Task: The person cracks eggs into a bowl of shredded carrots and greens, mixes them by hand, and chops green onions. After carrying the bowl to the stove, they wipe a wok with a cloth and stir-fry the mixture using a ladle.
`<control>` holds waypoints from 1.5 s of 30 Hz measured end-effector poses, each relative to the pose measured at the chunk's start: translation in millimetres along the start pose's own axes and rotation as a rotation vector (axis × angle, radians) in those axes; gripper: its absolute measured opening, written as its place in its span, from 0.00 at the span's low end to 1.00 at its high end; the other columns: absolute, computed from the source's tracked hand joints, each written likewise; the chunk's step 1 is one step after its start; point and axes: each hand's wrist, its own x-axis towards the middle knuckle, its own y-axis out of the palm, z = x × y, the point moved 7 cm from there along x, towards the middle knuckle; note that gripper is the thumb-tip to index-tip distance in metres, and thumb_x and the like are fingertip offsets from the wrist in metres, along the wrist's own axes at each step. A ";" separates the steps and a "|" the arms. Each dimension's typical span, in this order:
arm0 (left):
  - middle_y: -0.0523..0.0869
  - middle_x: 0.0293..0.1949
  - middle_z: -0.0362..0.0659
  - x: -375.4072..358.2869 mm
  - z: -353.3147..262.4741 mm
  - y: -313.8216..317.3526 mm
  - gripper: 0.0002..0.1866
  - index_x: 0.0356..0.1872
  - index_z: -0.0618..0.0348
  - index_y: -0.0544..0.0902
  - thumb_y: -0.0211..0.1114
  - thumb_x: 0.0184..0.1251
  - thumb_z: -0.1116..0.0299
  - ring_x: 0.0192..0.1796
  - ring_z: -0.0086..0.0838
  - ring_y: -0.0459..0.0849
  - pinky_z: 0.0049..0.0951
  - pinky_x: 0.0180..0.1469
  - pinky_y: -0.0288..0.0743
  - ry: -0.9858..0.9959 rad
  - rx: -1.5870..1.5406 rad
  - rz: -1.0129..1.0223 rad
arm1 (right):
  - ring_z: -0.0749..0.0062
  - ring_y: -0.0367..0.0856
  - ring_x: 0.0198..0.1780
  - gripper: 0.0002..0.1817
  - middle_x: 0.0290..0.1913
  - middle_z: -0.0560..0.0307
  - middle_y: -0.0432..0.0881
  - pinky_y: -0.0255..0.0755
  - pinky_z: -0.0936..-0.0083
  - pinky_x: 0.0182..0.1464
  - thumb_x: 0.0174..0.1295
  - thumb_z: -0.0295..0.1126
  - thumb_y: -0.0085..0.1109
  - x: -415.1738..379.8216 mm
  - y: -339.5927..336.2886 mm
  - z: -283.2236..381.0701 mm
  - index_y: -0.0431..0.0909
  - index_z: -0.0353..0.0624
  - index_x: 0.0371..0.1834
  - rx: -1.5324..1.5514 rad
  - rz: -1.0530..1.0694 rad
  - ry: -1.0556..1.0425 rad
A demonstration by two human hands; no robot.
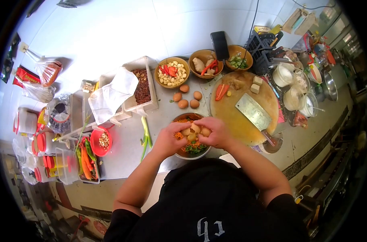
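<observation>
With both sets of fingers curled narrow, I see the left hand [173,135] and right hand [215,132] together holding what looks like broken eggshell [205,132], the pieces close together over the bowl [191,158]. Something pale and yellowish shows between them; I can't make out how much egg is free of the shell.

My main worry is fragments: if the thumbs press inward unevenly, the thin edges could crumble. Chips would be hard to spot among the carrot shreds [178,136] and greens [196,147] directly below both hands. Should the pieces part too far to either side, egg could run down the fingers or over the rim onto the counter [163,164].

Just beyond the bowl, ahead of the hands, five whole eggs [194,103] sit loose with nothing visible holding them, so a knuckle reaching forward could set one rolling. Slick fingers would also grip a smooth shell poorly.

To the right of the right hand, the cleaver [253,112] lies across the chopping board [225,108], its handle angled back towards the body. I judge that a wide swing of the right forearm could catch that handle and turn the blade.
</observation>
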 end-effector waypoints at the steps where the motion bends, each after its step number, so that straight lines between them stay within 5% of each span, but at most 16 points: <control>1: 0.84 0.54 0.48 0.0 -7.5 -3.2 0.25 0.54 0.60 0.81 0.65 0.49 0.78 0.55 0.36 0.82 0.30 0.58 0.75 0.053 0.034 -0.005 | 0.54 0.82 0.45 0.22 0.43 0.49 0.83 0.77 0.66 0.48 0.46 0.33 0.67 2.3 -2.0 1.1 0.81 0.43 0.47 0.001 0.000 0.001; 6: 0.83 0.55 0.47 -2.7 -36.9 -17.3 0.25 0.53 0.58 0.82 0.64 0.47 0.80 0.57 0.38 0.81 0.31 0.59 0.75 0.205 0.082 -0.062 | 0.57 0.83 0.43 0.21 0.42 0.51 0.84 0.79 0.67 0.46 0.44 0.27 0.68 12.1 -18.3 26.4 0.82 0.42 0.45 -0.089 -0.044 -0.148; 22: 0.84 0.54 0.47 -5.4 -52.5 -19.7 0.26 0.52 0.59 0.82 0.63 0.46 0.82 0.58 0.40 0.80 0.34 0.61 0.74 0.292 0.112 -0.108 | 0.57 0.83 0.43 0.19 0.43 0.53 0.83 0.78 0.67 0.44 0.45 0.30 0.68 12.9 -31.1 39.7 0.81 0.45 0.44 -0.121 -0.076 -0.167; 28: 0.83 0.53 0.48 -5.1 -47.9 -17.9 0.23 0.53 0.61 0.81 0.64 0.52 0.79 0.55 0.34 0.82 0.30 0.59 0.74 0.155 0.061 -0.153 | 0.58 0.84 0.42 0.21 0.42 0.51 0.84 0.78 0.69 0.46 0.48 0.33 0.67 4.3 -24.8 21.3 0.81 0.44 0.48 0.010 -0.040 0.043; 33: 0.84 0.51 0.46 -3.2 -30.2 -15.2 0.19 0.51 0.61 0.82 0.67 0.55 0.75 0.52 0.33 0.83 0.29 0.55 0.75 0.034 -0.231 -0.081 | 0.75 0.82 0.40 0.23 0.41 0.57 0.83 0.77 0.77 0.45 0.52 0.34 0.68 -12.9 0.4 -15.2 0.80 0.37 0.52 0.718 0.065 0.549; 38: 0.85 0.48 0.45 -5.1 -38.3 -23.3 0.17 0.48 0.63 0.83 0.70 0.56 0.74 0.48 0.26 0.83 0.26 0.52 0.76 -0.116 -0.457 0.013 | 0.77 0.81 0.37 0.22 0.39 0.57 0.81 0.76 0.82 0.38 0.53 0.27 0.65 -14.3 -10.2 4.5 0.78 0.34 0.53 0.951 0.092 0.656; 41: 0.85 0.47 0.48 -10.8 -59.5 -33.9 0.18 0.48 0.63 0.83 0.72 0.54 0.74 0.46 0.30 0.84 0.26 0.51 0.76 0.008 -0.462 0.004 | 0.76 0.82 0.37 0.23 0.38 0.57 0.82 0.76 0.81 0.38 0.51 0.28 0.66 -10.9 -23.9 26.7 0.78 0.35 0.52 0.956 0.081 0.596; 45: 0.85 0.40 0.49 -47.0 -151.3 -70.9 0.15 0.43 0.64 0.82 0.71 0.53 0.77 0.40 0.33 0.83 0.33 0.39 0.77 0.642 -0.164 -0.211 | 0.69 0.83 0.41 0.25 0.42 0.50 0.84 0.76 0.74 0.46 0.49 0.30 0.71 4.7 -79.8 114.1 0.78 0.36 0.52 0.617 0.080 0.106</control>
